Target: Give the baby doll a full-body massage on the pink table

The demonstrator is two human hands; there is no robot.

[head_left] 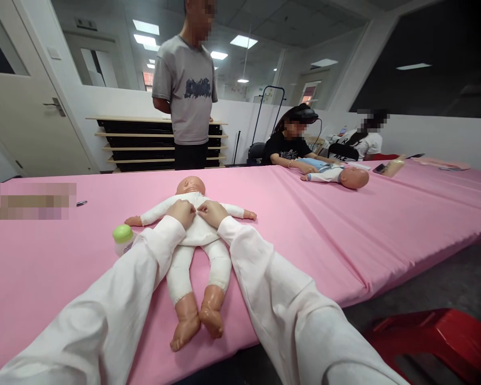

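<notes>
A baby doll [191, 185] lies on its back on the pink-covered table, head away from me and bare feet toward me. It wears a white long-sleeved top [202, 233] and white trousers [181, 270]. Over the doll's chest, my left hand [181, 213] is closed in a pinch on the front of the top. My right hand [211, 214] pinches the cloth right beside it, the fingertips of both hands nearly meeting. What exactly lies between the fingers is too small to make out. A jar with a green lid [122, 233] stands by my left forearm, partly hidden by the sleeve.
A pink cloth [304, 235] covers the table. At the far right, a seated person in a headset [291, 144] handles another doll [353, 177]; a bottle [395, 166] stands beyond. Another person [192, 91] stands behind the table. A red stool [444, 337] is at lower right.
</notes>
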